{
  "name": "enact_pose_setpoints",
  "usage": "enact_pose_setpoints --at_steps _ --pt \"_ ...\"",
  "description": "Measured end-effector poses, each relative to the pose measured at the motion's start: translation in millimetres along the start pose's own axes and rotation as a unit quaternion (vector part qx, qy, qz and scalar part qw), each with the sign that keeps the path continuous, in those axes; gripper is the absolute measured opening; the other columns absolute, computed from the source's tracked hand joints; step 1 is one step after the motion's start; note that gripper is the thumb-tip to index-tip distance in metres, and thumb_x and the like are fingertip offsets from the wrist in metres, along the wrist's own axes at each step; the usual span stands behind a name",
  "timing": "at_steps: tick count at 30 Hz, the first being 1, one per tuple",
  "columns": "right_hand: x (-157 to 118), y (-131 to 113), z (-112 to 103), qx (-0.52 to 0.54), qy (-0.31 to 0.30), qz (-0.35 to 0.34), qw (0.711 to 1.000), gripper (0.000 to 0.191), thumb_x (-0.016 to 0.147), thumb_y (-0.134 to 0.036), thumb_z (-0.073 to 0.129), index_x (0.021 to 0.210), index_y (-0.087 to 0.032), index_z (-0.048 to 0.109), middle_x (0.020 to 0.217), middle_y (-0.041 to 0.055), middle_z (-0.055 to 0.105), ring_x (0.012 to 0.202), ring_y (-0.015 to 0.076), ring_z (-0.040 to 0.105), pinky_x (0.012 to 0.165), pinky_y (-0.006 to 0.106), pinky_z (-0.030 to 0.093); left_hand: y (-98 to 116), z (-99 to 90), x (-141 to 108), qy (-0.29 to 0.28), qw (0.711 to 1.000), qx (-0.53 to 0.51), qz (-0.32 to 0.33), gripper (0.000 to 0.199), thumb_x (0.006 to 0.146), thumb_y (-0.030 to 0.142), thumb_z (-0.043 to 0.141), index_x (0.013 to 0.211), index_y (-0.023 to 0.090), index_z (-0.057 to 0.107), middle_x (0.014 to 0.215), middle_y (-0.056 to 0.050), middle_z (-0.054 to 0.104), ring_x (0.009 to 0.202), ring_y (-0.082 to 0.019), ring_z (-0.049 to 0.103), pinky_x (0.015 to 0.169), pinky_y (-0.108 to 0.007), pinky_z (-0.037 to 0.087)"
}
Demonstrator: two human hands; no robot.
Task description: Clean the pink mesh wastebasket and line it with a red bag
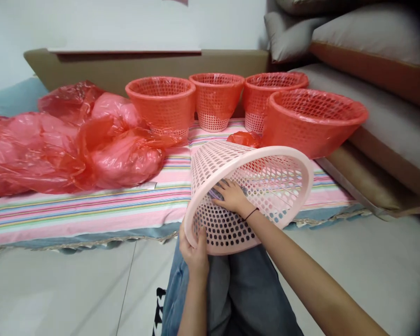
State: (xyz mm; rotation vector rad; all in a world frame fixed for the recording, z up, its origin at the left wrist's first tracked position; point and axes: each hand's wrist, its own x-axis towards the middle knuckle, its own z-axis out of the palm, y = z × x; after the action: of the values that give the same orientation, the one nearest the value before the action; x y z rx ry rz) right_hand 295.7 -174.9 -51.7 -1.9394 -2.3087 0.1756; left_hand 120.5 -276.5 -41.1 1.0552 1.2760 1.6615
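Observation:
A pale pink plastic wastebasket (pixel 304 168) with a perforated wall lies tilted over my lap, its mouth facing me. My left hand (pixel 195 252) grips its rim at the lower left, thumb inside and the other fingers around the outside. Reaching in through the mouth, my right hand (pixel 233 196) presses a greyish-purple cloth (pixel 215 193) against the inner wall. Its fingers are partly spread over the cloth, and part of the cloth is hidden beneath them.
Red-bagged baskets (pixel 161 97) stand along the back of the striped sofa cover (pixel 126 205). Filled red plastic bags (pixel 66 144) lie at the left. Grey and brown cushions (pixel 374 93) are piled at the right. A small red plastic piece (pixel 244 138) lies behind the wastebasket.

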Motion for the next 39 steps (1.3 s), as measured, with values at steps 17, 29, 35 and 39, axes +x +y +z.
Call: enact_pose_setpoints --at_steps 17,29,35,39 --pt "-69.1 -50.2 -43.0 0.056 -0.016 -0.045 0.997 0.053 0.079 -0.033 0.059 0.129 -0.017 0.056 0.122 0.0129 0.064 0.103 0.026 0.063 0.089 0.036 0.049 -22.8 18.4 -31.9 0.01 0.998 0.026 -0.058 0.06 0.088 0.042 0.06 0.14 0.015 0.048 0.148 -0.017 0.049 0.139 -0.031 0.044 0.115 -0.041 0.038" --pt "-16.5 -20.4 -55.2 0.178 0.145 0.062 0.971 0.043 0.087 -0.027 0.054 0.129 -0.016 0.059 0.125 0.0109 0.067 0.11 0.0248 0.063 0.097 0.035 0.047 -27.0 14.0 -26.9 -0.022 0.998 0.009 -0.06 0.058 0.088 0.037 0.059 0.141 0.016 0.046 0.148 -0.015 0.049 0.141 -0.027 0.042 0.117 -0.046 0.033" --pt "30.1 -20.8 -21.2 0.145 0.085 0.022 0.986 0.04 0.1 -0.038 0.039 0.103 -0.018 0.074 0.114 0.0093 0.071 0.118 0.0243 0.056 0.107 0.039 0.038 -24.8 13.9 -28.0 -0.041 0.998 -0.001 -0.039 0.058 0.09 0.033 0.057 0.143 0.016 0.043 0.15 -0.014 0.047 0.142 -0.024 0.04 0.119 -0.042 0.032" --pt "38.8 -17.3 3.7 0.137 0.069 0.021 0.988 0.041 0.102 -0.032 0.035 0.132 -0.019 0.059 0.139 0.0077 0.058 0.132 0.0216 0.045 0.112 0.038 0.033 -25.7 13.8 -29.0 -0.022 0.997 0.025 -0.071 0.058 0.088 0.037 0.06 0.14 0.016 0.047 0.146 -0.014 0.052 0.141 -0.025 0.041 0.117 -0.045 0.034"
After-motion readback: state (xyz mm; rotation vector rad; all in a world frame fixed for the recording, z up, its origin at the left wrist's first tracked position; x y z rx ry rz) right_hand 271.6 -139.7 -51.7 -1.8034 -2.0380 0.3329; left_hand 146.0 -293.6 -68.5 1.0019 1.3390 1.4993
